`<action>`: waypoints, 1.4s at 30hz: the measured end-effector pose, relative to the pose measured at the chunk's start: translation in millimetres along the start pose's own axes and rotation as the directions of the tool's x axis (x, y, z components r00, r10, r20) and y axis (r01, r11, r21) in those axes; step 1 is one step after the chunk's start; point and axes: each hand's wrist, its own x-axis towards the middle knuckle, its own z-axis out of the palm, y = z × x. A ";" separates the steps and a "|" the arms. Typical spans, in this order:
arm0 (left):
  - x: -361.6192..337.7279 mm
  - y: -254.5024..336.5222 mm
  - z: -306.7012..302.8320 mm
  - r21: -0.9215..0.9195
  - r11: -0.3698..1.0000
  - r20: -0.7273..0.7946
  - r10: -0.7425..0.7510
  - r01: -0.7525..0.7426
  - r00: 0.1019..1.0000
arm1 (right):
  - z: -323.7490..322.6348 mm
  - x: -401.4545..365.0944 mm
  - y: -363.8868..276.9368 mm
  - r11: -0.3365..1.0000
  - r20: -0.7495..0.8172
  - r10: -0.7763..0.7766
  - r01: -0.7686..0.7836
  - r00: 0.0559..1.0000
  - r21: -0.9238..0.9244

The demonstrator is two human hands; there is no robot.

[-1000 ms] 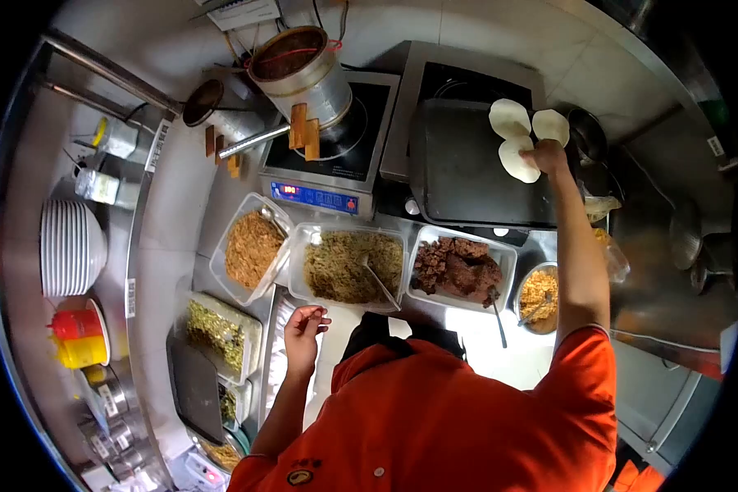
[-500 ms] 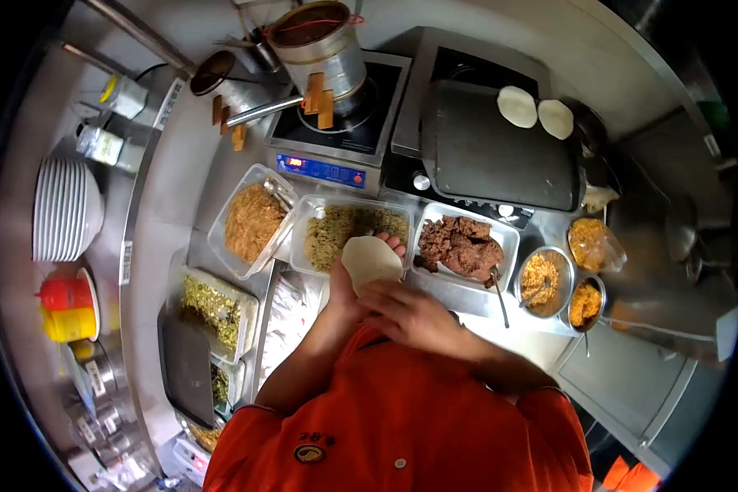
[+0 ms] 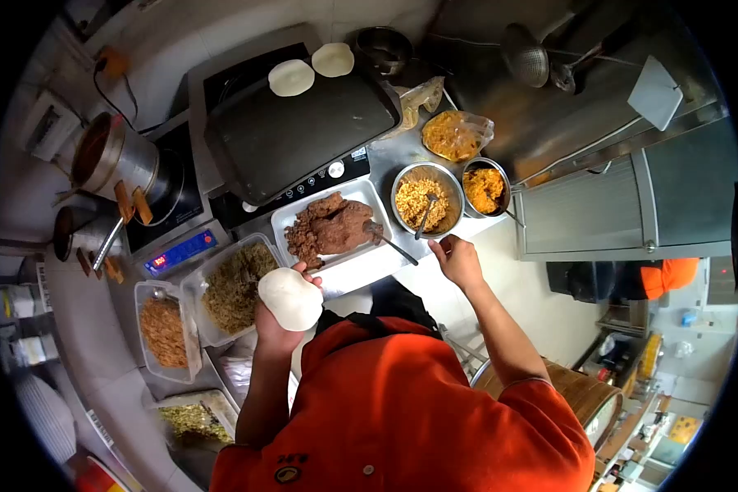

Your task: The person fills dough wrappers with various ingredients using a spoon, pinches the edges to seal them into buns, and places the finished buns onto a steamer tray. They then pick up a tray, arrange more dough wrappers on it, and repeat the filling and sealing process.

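Observation:
A flat white dough round (image 3: 290, 299) rests on my left hand (image 3: 275, 334), with the fingertips showing past its far edge. My right hand (image 3: 459, 262) is over the counter's front edge, just short of a metal bowl (image 3: 398, 215) of chopped yellow filling. Its thumb and forefinger are slightly apart with nothing visible between them; the other fingers are bent. A spoon (image 3: 425, 216) stands in that bowl, its handle end close to my right fingertips. Left of the bowl is a white tray (image 3: 375, 193) of dark brown filling with a spoon (image 3: 398, 246) in it.
Two dough rounds (image 3: 291, 78) lie on the far edge of a black griddle (image 3: 303, 135). A smaller bowl of orange filling (image 3: 484, 190) and a bagged filling (image 3: 453, 135) stand at the right. Tubs of green-brown (image 3: 236, 287) and orange-brown filling (image 3: 164, 330) are at the left.
The view has swung right. My right hand has left the dough round and moved right to the yellow filling's bowl. My left hand still carries the dough round.

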 end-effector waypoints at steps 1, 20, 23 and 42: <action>5.9 -7.1 -2.9 0.018 1.000 -0.009 0.005 -0.005 1.000 | 6.9 13.4 7.6 1.000 0.006 0.000 0.000 1.000 0.020; 158.8 -192.6 35.2 0.599 0.765 -0.229 -0.118 0.236 0.966 | -11.8 141.6 81.2 0.914 0.285 -0.109 0.209 0.952 -0.348; 178.8 -204.4 34.2 0.941 0.339 0.016 -0.040 -0.002 0.999 | 13.6 139.7 83.1 0.881 0.291 -0.145 0.257 0.946 -0.398; 190.6 -171.9 22.1 0.163 0.970 -0.212 -0.144 0.180 0.967 | -11.3 96.7 91.0 0.663 0.626 0.053 -0.497 0.778 0.560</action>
